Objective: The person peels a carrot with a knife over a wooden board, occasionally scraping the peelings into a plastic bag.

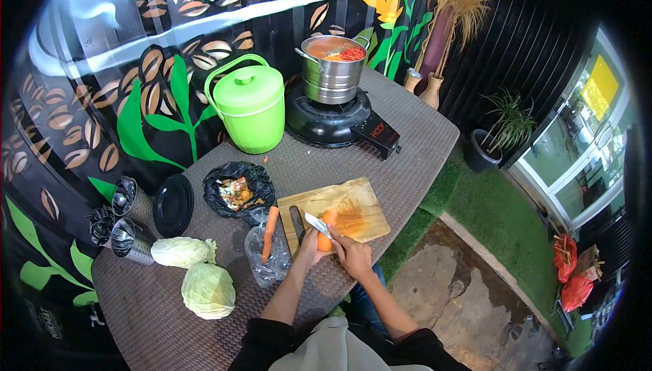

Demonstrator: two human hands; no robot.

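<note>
Over the near left part of a wooden cutting board [370, 201], my left hand [310, 247] is closed round an orange carrot [326, 236]. My right hand [354, 255] grips a knife whose pale blade [316, 223] lies against the carrot; its handle is hidden in my fingers. Orange stains mark the board's surface. Left of the board, another carrot [270, 228] rests on a clear plastic bag [263, 255]. Behind that bag, a black plastic bag [216, 188] holds peelings and scraps.
A steel pot [333, 86] with chopped red and orange pieces stands on a black stove [319, 123]. Beside it is a green lidded bucket [251, 109]. Two cabbages [208, 291], [182, 252] lie at the left, near a black plate [172, 205] and steel utensil holders [132, 242].
</note>
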